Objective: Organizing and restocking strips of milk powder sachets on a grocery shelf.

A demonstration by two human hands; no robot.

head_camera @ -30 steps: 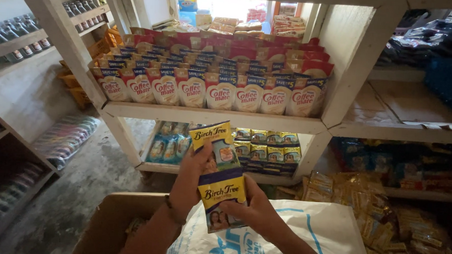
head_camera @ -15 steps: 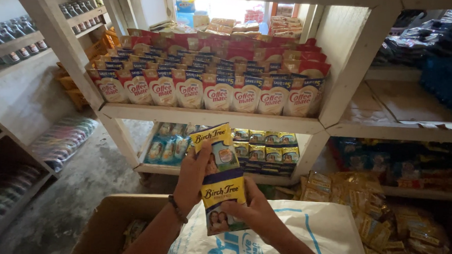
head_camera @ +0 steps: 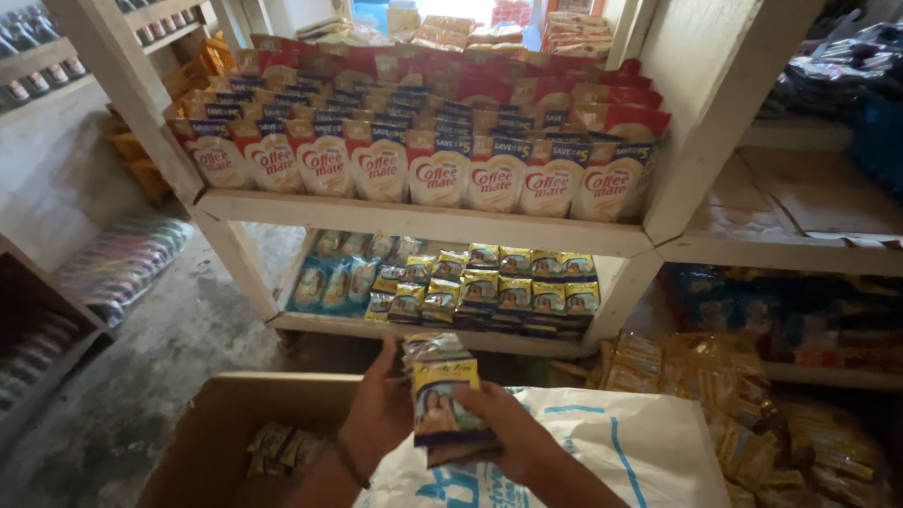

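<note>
White wooden shop shelves (head_camera: pixel 423 223) behind, both hands, left hand (head_camera: pixel 378 414), right hand (head_camera: pixel 510 438), clamped on upright glossy yellow-and-blue sachet stack (head_camera: pixel 444 402), long axis vertical, above cardboard box (head_camera: pixel 205 426)

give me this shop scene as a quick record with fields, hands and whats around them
setting: shop with white wooden shelves
left hand: grips the left side of a stack of yellow sachets
right hand: holds the same stack from the right and below
below hands: white sack with blue print, lying over an open cardboard box
in box: a few small packets
upper shelf: rows of red and cream pouches
lower shelf: yellow and blue sachets
right floor: heap of orange packets
</note>
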